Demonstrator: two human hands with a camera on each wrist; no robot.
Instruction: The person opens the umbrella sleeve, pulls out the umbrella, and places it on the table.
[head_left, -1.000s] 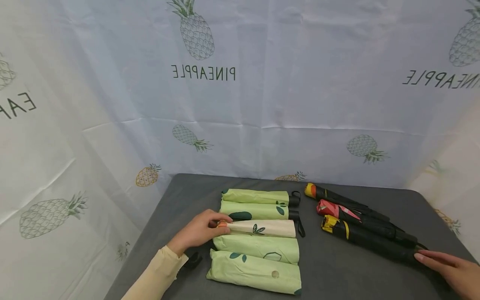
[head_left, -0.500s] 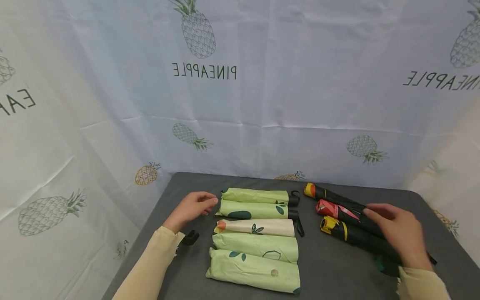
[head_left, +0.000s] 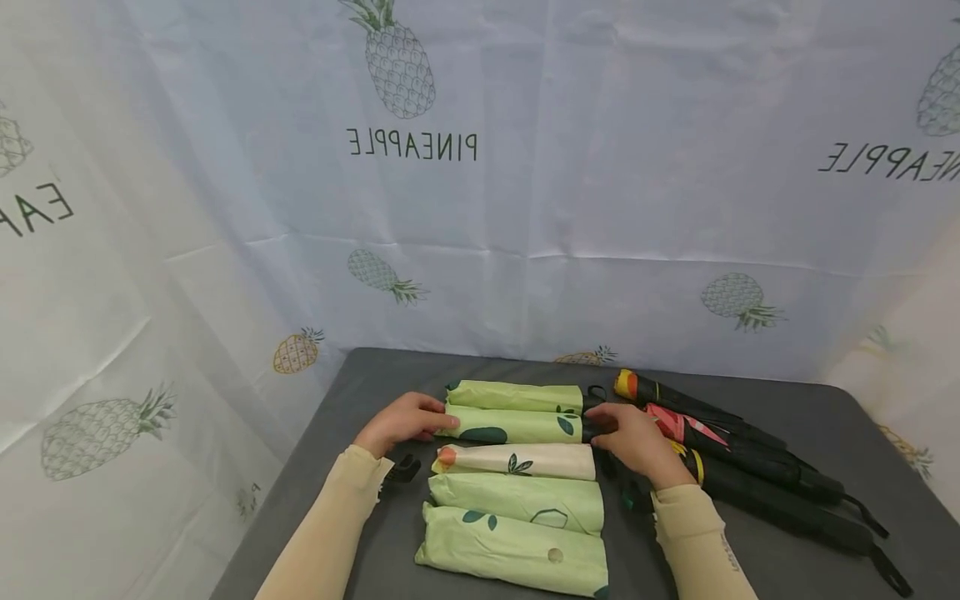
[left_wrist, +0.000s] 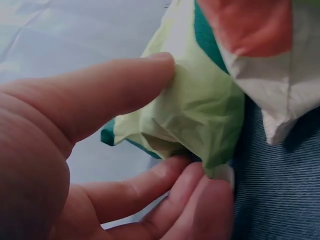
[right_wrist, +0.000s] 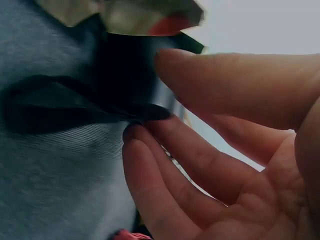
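Folded umbrellas lie in a column mid-table. My left hand [head_left: 405, 421] pinches the left end of the second green folded umbrella [head_left: 517, 427] from the back; in the left wrist view the thumb lies on its light-green fabric [left_wrist: 200, 100], the other fingers under its tip. At the opposite end, my right hand [head_left: 637, 437] holds the umbrella's black handle [right_wrist: 125, 65] between thumb and fingers, beside a dark wrist strap [right_wrist: 45, 117]. Behind lies another green umbrella [head_left: 517, 395]. In front are a cream umbrella [head_left: 540, 461] and two green ones, the nearest [head_left: 517, 550] being widest.
To the right, three dark folded umbrellas lie aslant: one with a yellow-orange tip [head_left: 626, 384], one with red fabric [head_left: 666, 421], one with a yellow band [head_left: 780, 500]. A black handle [head_left: 405, 468] shows beneath the left wrist. A pineapple-print curtain [head_left: 510, 208] hangs behind the table.
My right hand has left the dark umbrellas and moved left to the green umbrella's handle. My left hand let go of the cream umbrella and took the green one's end.
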